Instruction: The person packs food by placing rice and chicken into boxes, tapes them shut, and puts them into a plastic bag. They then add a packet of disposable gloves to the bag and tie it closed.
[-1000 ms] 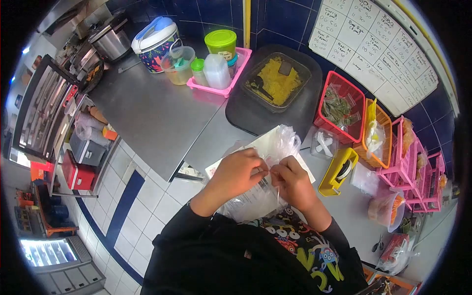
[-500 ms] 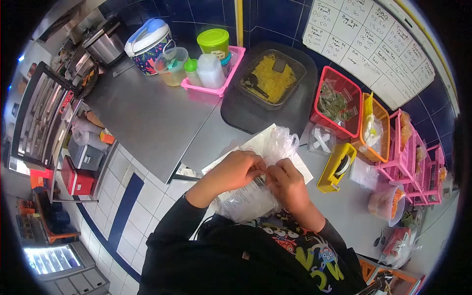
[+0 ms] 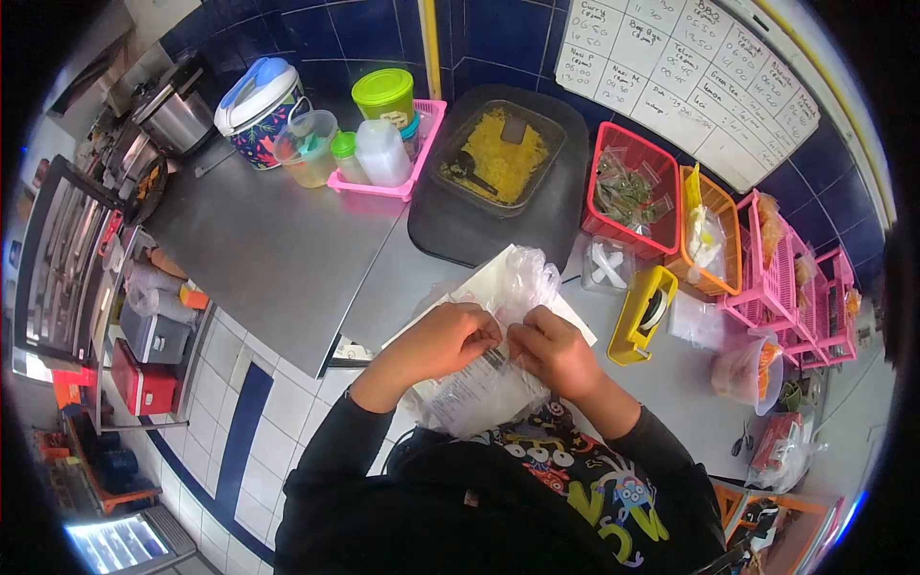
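A clear plastic bag [image 3: 479, 398] lies at the counter's near edge, in front of my body, with printed paper showing through it. Its crumpled upper part [image 3: 530, 278] bunches up beyond my hands. My left hand [image 3: 446, 340] is closed, thumb and fingers pinching the plastic from the left. Opposite it, my right hand [image 3: 554, 353] has its fingers curled on the bag as well. The fingertips of both hands are close together, and the exact fold between them is hidden. A white sheet [image 3: 496, 270] lies under the bag.
Beyond my hands, a tub of yellow food [image 3: 517, 158] stands on a black board [image 3: 436, 240]. A yellow tape dispenser [image 3: 628, 331], a red basket [image 3: 613, 230] and an orange basket [image 3: 733, 259] are to the right. A pink tray [image 3: 393, 192] holds containers at the back left.
The camera view has shifted, so the counter items appear slightly further left. My hands stay at the bag, with a slightly wider gap between their fingertips.
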The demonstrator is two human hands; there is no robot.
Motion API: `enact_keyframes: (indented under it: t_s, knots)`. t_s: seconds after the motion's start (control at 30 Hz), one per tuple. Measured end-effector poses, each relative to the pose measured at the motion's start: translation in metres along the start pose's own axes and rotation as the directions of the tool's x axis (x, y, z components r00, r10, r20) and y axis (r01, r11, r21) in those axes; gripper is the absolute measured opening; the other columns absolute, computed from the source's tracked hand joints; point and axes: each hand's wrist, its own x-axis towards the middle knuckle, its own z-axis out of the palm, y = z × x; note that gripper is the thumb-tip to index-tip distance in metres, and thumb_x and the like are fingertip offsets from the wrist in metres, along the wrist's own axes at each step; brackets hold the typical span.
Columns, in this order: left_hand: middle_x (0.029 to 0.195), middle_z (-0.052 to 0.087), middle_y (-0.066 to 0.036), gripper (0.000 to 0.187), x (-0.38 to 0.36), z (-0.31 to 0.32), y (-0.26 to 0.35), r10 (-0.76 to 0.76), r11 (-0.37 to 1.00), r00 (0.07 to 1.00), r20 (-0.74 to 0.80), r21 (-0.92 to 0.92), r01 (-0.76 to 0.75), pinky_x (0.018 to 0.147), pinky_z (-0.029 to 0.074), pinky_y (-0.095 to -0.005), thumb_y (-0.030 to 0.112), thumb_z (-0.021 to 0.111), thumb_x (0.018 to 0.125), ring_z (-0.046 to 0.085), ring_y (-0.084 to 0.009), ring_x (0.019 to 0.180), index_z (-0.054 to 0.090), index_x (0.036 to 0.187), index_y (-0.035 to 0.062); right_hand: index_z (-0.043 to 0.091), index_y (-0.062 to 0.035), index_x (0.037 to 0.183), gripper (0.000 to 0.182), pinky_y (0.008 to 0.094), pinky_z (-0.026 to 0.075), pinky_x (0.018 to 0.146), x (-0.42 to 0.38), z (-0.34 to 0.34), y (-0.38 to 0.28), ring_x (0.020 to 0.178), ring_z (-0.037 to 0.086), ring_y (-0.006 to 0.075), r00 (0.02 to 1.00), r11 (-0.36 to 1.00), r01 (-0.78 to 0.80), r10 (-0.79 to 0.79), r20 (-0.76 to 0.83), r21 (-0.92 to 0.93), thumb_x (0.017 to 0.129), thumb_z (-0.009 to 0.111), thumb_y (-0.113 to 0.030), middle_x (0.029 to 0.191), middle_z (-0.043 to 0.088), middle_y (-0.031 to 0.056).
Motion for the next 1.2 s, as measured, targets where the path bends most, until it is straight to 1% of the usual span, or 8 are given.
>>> enact_keyframes:
  t_s: [0.23, 0.27, 0.33, 0.5, 0.67, 0.73, 0.9, 1.2]
  knots:
    - [0.079, 0.063, -0.011, 0.012, -0.002, -0.001, 0.0, 0.024, 1.0, 1.0, -0.002, -0.018, -0.024, 0.062, 0.05, -0.0338, 0.009, 0.067, 0.079, 0.062, -0.0232, 0.065, 0.066, 0.09, 0.0034, 0.066, -0.0065, 0.09, 0.027, 0.0329, 0.048, 0.059, -0.002, 0.001, -0.004, 0.069, 0.058, 0.0251, 0.999, 0.999, -0.028, 0.026, -0.048, -0.039, 0.065, 0.075, -0.005, 0.082, 0.053, 0.0087]
    - [0.08, 0.063, -0.012, 0.014, -0.005, -0.002, 0.005, -0.07, 0.99, 0.997, -0.014, -0.122, 0.067, 0.065, 0.05, -0.0351, 0.011, 0.067, 0.079, 0.063, -0.0258, 0.071, 0.066, 0.09, 0.0026, 0.066, -0.0065, 0.09, 0.027, 0.0329, 0.048, 0.059, -0.003, 0.0, -0.006, 0.069, 0.058, 0.0251, 0.998, 0.998, -0.037, 0.034, -0.052, -0.048, 0.065, 0.075, -0.005, 0.082, 0.053, 0.0087]
    - [0.081, 0.063, -0.013, 0.016, -0.011, 0.001, 0.007, -0.155, 0.961, 0.988, 0.007, -0.23, 0.153, 0.069, 0.05, -0.0364, 0.013, 0.068, 0.079, 0.064, -0.0284, 0.077, 0.065, 0.089, 0.0019, 0.066, -0.0076, 0.095, 0.034, 0.0328, 0.047, 0.065, -0.006, -0.001, -0.013, 0.076, 0.056, 0.025, 0.965, 0.963, -0.26, 0.261, -0.018, 0.071, 0.064, 0.078, -0.008, 0.085, 0.052, 0.0083]
    - [0.098, 0.055, -0.01, 0.038, -0.025, 0.012, 0.007, 0.12, 0.986, 0.979, -0.164, 0.132, -0.099, 0.08, 0.047, -0.038, 0.023, 0.077, 0.072, 0.057, -0.0278, 0.093, 0.063, 0.103, 0.0047, 0.063, -0.0097, 0.106, 0.042, 0.0382, 0.044, 0.078, -0.009, -0.006, -0.051, 0.091, 0.052, 0.0287, 0.913, 0.911, -0.402, 0.407, -0.038, 0.087, 0.066, 0.078, -0.009, 0.096, 0.051, 0.0109]
    - [0.104, 0.05, -0.011, 0.041, -0.029, 0.008, 0.005, 0.117, 0.988, 0.991, -0.065, 0.104, -0.11, 0.088, 0.042, -0.0399, 0.028, 0.077, 0.072, 0.051, -0.0298, 0.101, 0.064, 0.106, 0.0085, 0.063, -0.0127, 0.112, 0.044, 0.0391, 0.043, 0.087, -0.021, -0.007, -0.059, 0.1, 0.051, 0.0309, 0.874, 0.872, -0.48, 0.484, -0.029, 0.099, 0.07, 0.073, -0.003, 0.107, 0.052, 0.0122]
    - [0.106, 0.05, -0.011, 0.041, -0.029, 0.004, 0.002, 0.149, 0.982, 0.989, -0.019, 0.122, -0.145, 0.088, 0.042, -0.0397, 0.03, 0.077, 0.072, 0.05, -0.0296, 0.102, 0.065, 0.106, 0.0101, 0.067, -0.0124, 0.105, 0.037, 0.0391, 0.041, 0.092, -0.031, -0.003, -0.057, 0.109, 0.05, 0.0318, 0.886, 0.874, -0.451, 0.463, -0.027, 0.179, 0.071, 0.066, 0.002, 0.116, 0.053, 0.0124]
    - [0.111, 0.05, -0.01, 0.032, -0.032, -0.003, -0.008, 0.272, 0.948, 0.961, 0.052, 0.155, -0.277, 0.092, 0.039, -0.042, 0.031, 0.075, 0.075, 0.048, -0.0285, 0.108, 0.068, 0.103, 0.0173, 0.07, -0.0097, 0.091, 0.028, 0.043, 0.037, 0.104, -0.036, 0.009, -0.068, 0.118, 0.049, 0.0317, 0.887, 0.889, -0.454, 0.457, -0.067, 0.05, 0.071, 0.059, 0.007, 0.121, 0.053, 0.0122]
    - [0.112, 0.052, -0.007, 0.025, -0.037, -0.01, -0.019, 0.277, 0.932, 0.961, 0.006, 0.242, -0.271, 0.091, 0.039, -0.042, 0.023, 0.072, 0.075, 0.049, -0.0273, 0.108, 0.068, 0.1, 0.0184, 0.067, -0.0052, 0.091, 0.022, 0.0463, 0.034, 0.108, -0.054, 0.031, -0.082, 0.125, 0.047, 0.0349, 0.826, 0.849, -0.528, 0.505, -0.251, -0.032, 0.075, 0.058, 0.008, 0.129, 0.052, 0.015]
